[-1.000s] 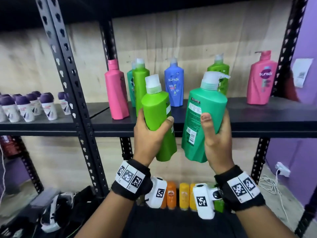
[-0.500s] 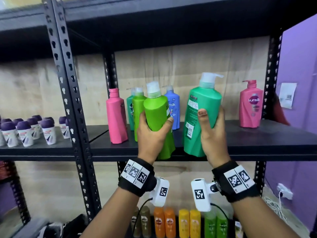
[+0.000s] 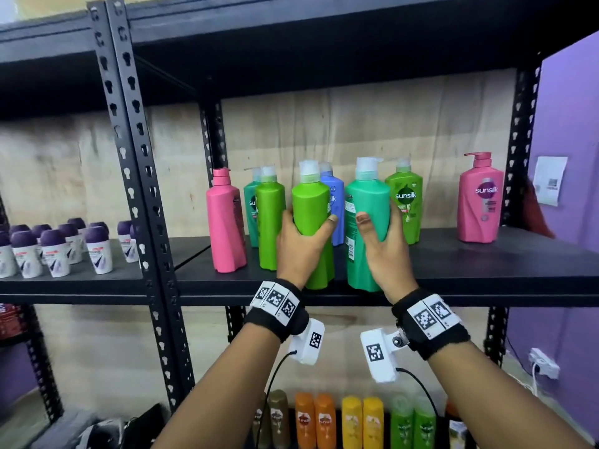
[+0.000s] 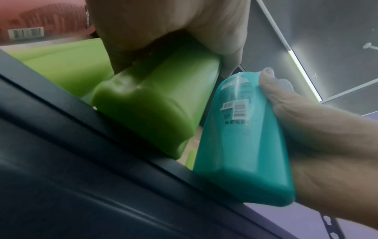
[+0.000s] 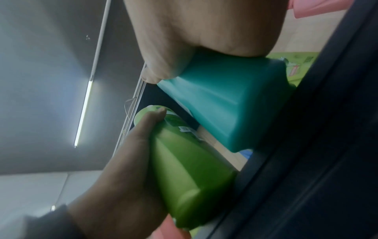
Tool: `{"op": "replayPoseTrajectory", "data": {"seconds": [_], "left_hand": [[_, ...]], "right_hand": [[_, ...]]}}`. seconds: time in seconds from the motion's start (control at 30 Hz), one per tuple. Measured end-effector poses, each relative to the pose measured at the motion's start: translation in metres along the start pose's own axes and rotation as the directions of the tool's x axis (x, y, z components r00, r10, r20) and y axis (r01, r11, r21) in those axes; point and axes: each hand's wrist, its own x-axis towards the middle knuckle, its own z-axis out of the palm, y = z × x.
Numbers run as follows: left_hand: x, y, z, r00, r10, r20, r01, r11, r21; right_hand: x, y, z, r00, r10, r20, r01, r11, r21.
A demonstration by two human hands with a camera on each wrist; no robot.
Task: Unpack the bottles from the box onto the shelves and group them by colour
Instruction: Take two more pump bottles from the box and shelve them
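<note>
Evenly and brightly lit in the head view, bent at the edges; dim, soft and blurred from both wrists, with glare off a ceiling tube light [image 5: 83, 113].

Black metal shelf [image 3: 453, 273]: pink bottle [image 3: 225, 222], lime bottles [image 3: 269, 218], blue bottle [image 3: 335, 202], teal bottle [image 3: 368, 228], pink pump bottle [image 3: 479, 202]. Adjacent shelf [image 3: 81, 280]: purple-capped roll-ons [image 3: 55, 251].

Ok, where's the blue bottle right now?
In the head view the blue bottle stands at the back of the middle shelf, between and behind the two bottles in the person's hands.
</note>
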Motion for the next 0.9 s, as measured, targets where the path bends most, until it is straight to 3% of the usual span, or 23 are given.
{"op": "replayPoseTrajectory", "data": {"seconds": [0.23,0.53,0.77,0.9], "left_hand": [[0.018,-0.012,0.014,0.998,-0.048,0.034,0.047,0.998,0.052],[0.031,-0.017,0.021,0.992,-0.083,0.095,0.072,0.991,0.113],[0.040,-0.019,0.015,0.961,-0.200,0.192,0.165,0.969,0.183],[0.024,-0.021,0.009,0.955,-0.199,0.220,0.142,0.958,0.249]], "right_hand": [[0.021,0.018,0.013,0.996,0.086,0.036,-0.078,0.980,-0.185],[0.047,0.032,0.026,0.963,0.265,0.042,-0.220,0.868,-0.446],[0.055,0.035,0.025,0.947,0.311,0.075,-0.239,0.844,-0.481],[0.045,0.035,0.016,0.939,0.316,0.139,-0.215,0.850,-0.481]]}}
